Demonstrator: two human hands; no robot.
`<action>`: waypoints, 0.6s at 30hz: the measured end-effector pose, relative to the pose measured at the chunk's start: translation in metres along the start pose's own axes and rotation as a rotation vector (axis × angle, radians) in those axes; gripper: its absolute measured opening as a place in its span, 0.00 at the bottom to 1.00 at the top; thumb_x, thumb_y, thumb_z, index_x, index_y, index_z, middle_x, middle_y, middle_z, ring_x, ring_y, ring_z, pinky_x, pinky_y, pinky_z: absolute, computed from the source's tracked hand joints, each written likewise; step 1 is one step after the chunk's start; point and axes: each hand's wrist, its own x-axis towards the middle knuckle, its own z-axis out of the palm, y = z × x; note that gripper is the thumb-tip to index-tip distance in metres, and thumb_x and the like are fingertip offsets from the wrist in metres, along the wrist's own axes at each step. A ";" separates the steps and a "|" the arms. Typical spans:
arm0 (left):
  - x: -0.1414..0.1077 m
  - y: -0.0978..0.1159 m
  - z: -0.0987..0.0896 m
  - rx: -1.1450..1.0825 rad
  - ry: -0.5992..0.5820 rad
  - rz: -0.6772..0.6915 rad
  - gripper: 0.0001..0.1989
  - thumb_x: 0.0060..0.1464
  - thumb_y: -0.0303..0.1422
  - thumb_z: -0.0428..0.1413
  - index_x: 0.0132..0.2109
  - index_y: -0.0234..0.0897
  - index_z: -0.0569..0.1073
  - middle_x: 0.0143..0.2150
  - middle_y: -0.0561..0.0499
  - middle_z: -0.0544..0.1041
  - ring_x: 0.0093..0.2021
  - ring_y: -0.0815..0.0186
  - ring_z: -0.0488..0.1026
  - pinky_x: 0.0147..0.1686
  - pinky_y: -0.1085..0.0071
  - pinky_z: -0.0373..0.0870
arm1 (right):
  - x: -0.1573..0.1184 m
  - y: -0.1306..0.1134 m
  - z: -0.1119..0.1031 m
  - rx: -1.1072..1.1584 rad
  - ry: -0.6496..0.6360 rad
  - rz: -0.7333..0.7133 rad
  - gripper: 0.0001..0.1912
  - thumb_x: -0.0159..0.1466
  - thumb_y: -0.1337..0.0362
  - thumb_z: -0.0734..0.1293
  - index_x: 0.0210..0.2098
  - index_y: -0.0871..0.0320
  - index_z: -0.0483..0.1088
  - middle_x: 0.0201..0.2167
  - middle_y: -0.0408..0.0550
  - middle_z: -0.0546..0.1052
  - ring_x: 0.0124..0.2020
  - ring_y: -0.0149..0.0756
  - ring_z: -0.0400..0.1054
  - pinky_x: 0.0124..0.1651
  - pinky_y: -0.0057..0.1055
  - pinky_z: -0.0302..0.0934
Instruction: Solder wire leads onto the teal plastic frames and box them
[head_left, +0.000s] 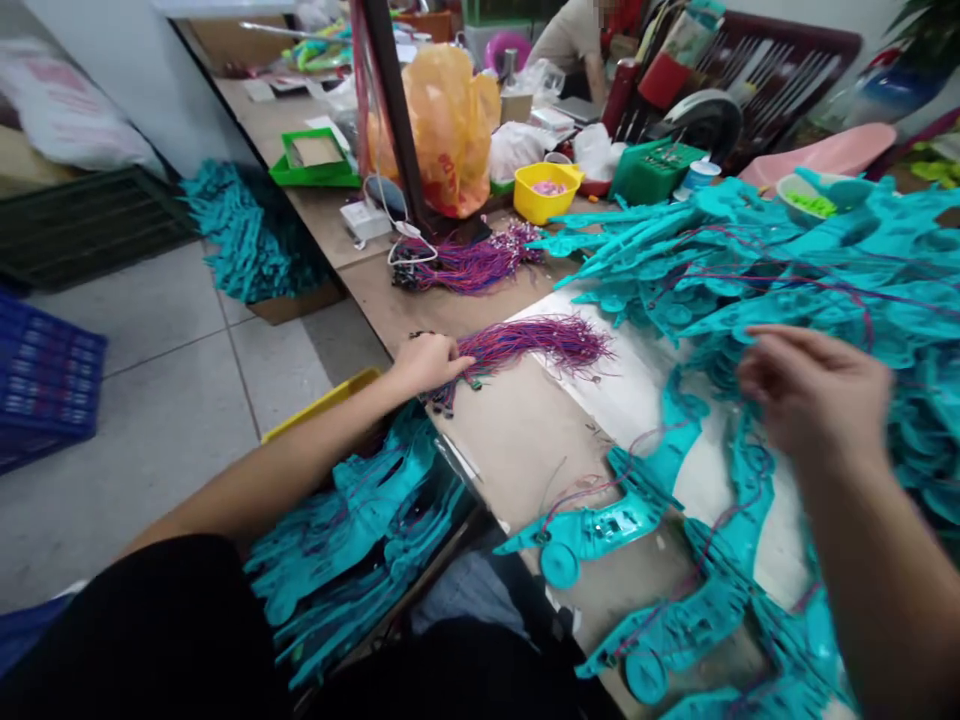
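My left hand (431, 363) rests on the near end of a bundle of red and blue wires (536, 343), its fingers pressed together at the wires. My right hand (817, 395) is raised at the right, fingers curled and pinched, in front of a large pile of teal plastic parts (817, 245). Whatever it may hold is too small to tell. Between the hands lies a teal plastic part (622, 520) with thin wires across it. A second such part (675, 630) lies closer to me.
Behind the bundle lie more wires (472, 262), a yellow cup (544, 193) and an orange bag (450, 125). More teal parts (360, 520) fill a container below the table's left edge. A person (574, 45) is at the back.
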 end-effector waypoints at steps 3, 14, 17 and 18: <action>-0.009 0.000 0.025 0.075 0.121 -0.080 0.25 0.48 0.42 0.64 0.18 0.38 0.57 0.18 0.55 0.55 0.36 0.54 0.76 0.38 0.62 0.69 | -0.035 -0.028 0.066 0.320 -0.240 0.193 0.12 0.50 0.60 0.73 0.33 0.60 0.78 0.18 0.43 0.67 0.19 0.28 0.59 0.22 0.29 0.50; -0.012 0.043 -0.010 -0.206 0.158 -0.011 0.05 0.59 0.31 0.53 0.33 0.38 0.69 0.30 0.49 0.75 0.33 0.62 0.72 0.40 0.64 0.69 | -0.039 -0.006 0.105 0.052 -0.389 -0.036 0.16 0.57 0.59 0.66 0.39 0.62 0.78 0.26 0.46 0.75 0.25 0.32 0.66 0.31 0.31 0.63; -0.001 0.082 -0.032 -0.462 0.075 0.100 0.05 0.62 0.32 0.51 0.37 0.37 0.68 0.28 0.52 0.73 0.28 0.68 0.72 0.34 0.70 0.70 | -0.026 -0.004 0.118 -0.073 -0.354 -0.195 0.23 0.56 0.60 0.68 0.51 0.60 0.75 0.39 0.52 0.76 0.34 0.37 0.69 0.42 0.37 0.66; 0.003 0.096 -0.039 -0.555 0.044 0.143 0.05 0.62 0.32 0.52 0.37 0.36 0.68 0.27 0.53 0.72 0.28 0.69 0.72 0.33 0.71 0.71 | -0.022 -0.006 0.122 -0.098 -0.366 -0.232 0.28 0.56 0.60 0.70 0.56 0.59 0.72 0.44 0.54 0.75 0.36 0.37 0.69 0.45 0.38 0.66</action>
